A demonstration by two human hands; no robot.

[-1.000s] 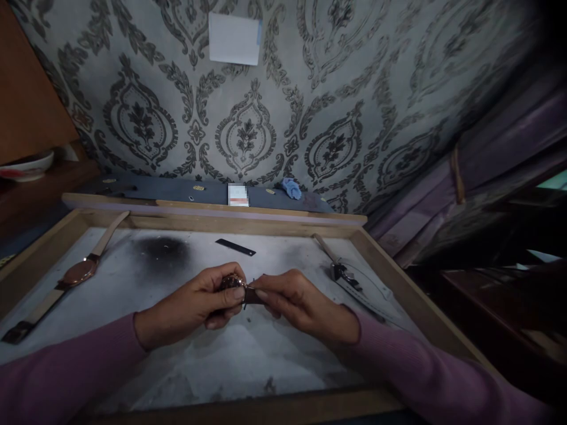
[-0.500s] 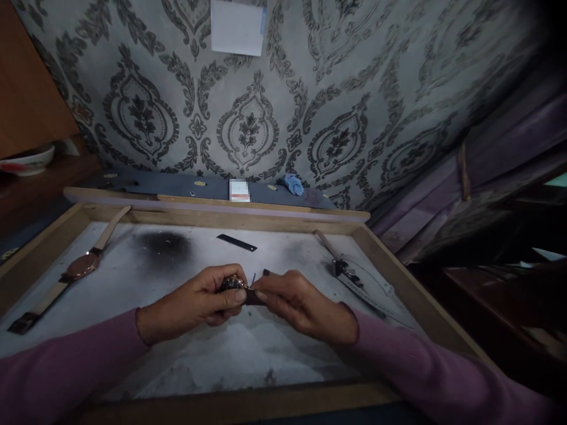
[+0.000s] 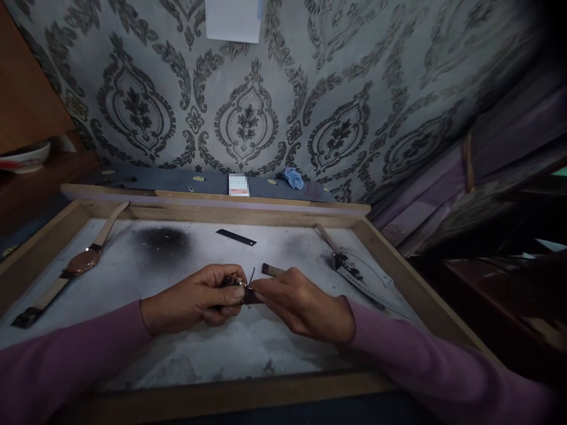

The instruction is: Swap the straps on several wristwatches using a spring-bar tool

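My left hand (image 3: 208, 292) is closed around a watch (image 3: 234, 280) with a dark face and a gold-coloured case. From the watch a dark brown strap (image 3: 251, 297) runs to my right hand (image 3: 296, 298), whose fingertips pinch it close to the case. A thin dark pin-like piece (image 3: 253, 274) sticks up between the two hands; I cannot tell what holds it. Behind my right fingers a brown strap end (image 3: 271, 270) shows; its other end is hidden by the hand. A flat black blade-like strip (image 3: 236, 237) lies just beyond the hands.
The wooden-rimmed tray (image 3: 261, 215) surrounds the work. At its left lies a watch with a tan strap (image 3: 84, 260); at its right, another watch (image 3: 341, 260) with its strap. Behind the rim are a small box (image 3: 238, 185) and a blue cloth (image 3: 293, 177).
The view has tilted slightly, so the wall and the tray sit a little higher. Both hands keep nearly the same grip on the watch, and more of the strap end shows behind my right hand.
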